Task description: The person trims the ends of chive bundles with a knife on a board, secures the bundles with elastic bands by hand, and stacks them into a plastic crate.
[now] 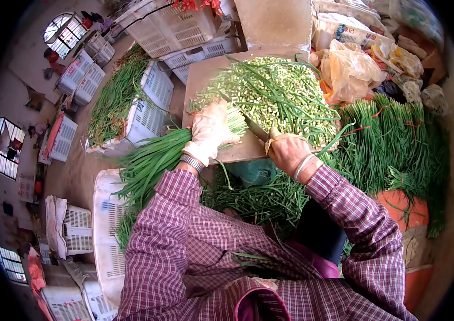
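My left hand [211, 131], in a pale glove, is wrapped round a bunch of long green chives [154, 158]. The leaves trail off to the left, and the trimmed pale ends point right. My right hand [289, 152] grips a knife [254, 127], its blade against the cut ends of the bunch. Both hands are over the near edge of a board [237, 155]. A heap of short chopped stem pieces [285, 85] covers much of the board, with some long leaves lying across it. The knife's handle is mostly hidden in my fingers.
Tied bundles of chives [387, 139] are stacked at the right, below crumpled plastic bags [352, 69]. A white crate [154, 104] heaped with chives stands at the left; another crate [108, 235] is by my left arm. Loose leaves [264, 198] lie under the board.
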A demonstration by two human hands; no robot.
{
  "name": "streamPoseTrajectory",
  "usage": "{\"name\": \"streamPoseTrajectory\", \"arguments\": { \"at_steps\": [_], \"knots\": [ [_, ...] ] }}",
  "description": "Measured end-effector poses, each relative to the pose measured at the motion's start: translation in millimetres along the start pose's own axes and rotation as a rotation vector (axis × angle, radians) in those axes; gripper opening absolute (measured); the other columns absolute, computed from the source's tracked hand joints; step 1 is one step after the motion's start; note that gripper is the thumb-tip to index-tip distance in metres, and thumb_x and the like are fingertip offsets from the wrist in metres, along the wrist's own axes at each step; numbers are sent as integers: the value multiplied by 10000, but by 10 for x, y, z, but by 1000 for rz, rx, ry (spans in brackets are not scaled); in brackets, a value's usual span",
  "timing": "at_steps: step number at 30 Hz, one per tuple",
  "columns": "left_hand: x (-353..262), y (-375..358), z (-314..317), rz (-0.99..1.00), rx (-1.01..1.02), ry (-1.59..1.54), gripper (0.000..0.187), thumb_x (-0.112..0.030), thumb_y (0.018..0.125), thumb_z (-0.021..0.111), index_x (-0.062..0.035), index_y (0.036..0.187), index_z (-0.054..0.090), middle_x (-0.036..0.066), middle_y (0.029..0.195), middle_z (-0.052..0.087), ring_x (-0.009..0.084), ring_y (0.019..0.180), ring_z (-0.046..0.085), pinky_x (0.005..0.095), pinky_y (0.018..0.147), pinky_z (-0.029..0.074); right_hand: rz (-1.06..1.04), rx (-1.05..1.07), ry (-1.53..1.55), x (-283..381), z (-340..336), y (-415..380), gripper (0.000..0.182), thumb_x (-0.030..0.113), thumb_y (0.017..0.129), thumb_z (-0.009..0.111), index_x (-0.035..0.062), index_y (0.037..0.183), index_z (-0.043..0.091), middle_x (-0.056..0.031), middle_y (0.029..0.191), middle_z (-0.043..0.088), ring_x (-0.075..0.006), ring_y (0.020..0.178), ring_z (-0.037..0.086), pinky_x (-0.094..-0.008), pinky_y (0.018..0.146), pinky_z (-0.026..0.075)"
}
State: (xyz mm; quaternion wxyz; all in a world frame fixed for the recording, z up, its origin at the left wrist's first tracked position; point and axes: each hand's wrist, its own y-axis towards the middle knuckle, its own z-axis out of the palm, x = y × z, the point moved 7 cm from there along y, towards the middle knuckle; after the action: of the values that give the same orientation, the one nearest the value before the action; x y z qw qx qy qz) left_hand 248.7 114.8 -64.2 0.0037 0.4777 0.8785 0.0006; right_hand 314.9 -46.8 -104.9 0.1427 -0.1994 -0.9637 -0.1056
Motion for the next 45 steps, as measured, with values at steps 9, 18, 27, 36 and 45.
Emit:
{"name": "streamPoseTrajectory", "arguments": {
  "at_steps": [9, 18, 27, 36, 45],
  "knots": [
    [49, -440, -247, 208, -394, -205, 1204, -376, 559, 926, -4, 1514, 292, 226, 1475, 432, 379, 1358, 429, 435, 1153, 342, -52, -245, -274, 4, -605, 1092, 117, 73, 906, 551, 46, 1012, 593, -180, 828, 704, -324, 785, 719, -438, 662, 557],
    [-225, -1633, 594, -223, -10, -1870, 535, -207, 809, 844, -31, 1266, 630, 98, 1125, 698, 180, 1060, 645, 338, 926, 539, -159, -259, -294, -127, -682, 1344, 364, 322, 856, 712, 81, 1123, 652, -153, 918, 677, -322, 888, 660, -440, 771, 534],
    [-119, -1585, 921, -251, 18, -2249, 459, -82, 888, 749, 92, 1271, 564, 159, 1170, 671, 197, 1047, 674, 270, 934, 561, -696, 31, -317, 1544, 131, 1111, 980, 315, 554, 889, 112, 1425, 487, -190, 1138, 635, -356, 1052, 625, -454, 926, 499],
    [272, -1408, 677, -104, -303, -2152, 876, -689, 913, 535, -44, 1486, 382, 114, 1411, 519, 240, 1249, 515, 403, 1040, 430, -468, 308, 116, 1654, -682, 1032, 867, 397, 670, 837, 53, 1391, 501, -160, 1195, 669, -314, 1094, 652, -375, 954, 502],
    [1055, -1416, -484, -17, -780, -2443, 701, -557, 850, 717, -95, 1346, 538, 67, 1312, 603, 253, 1175, 585, 434, 1043, 480, -640, -167, 445, 1662, -970, 234, 929, 547, 751, 796, -11, 1406, 443, -220, 1126, 654, -321, 1053, 641, -398, 923, 507]
  ]
}}
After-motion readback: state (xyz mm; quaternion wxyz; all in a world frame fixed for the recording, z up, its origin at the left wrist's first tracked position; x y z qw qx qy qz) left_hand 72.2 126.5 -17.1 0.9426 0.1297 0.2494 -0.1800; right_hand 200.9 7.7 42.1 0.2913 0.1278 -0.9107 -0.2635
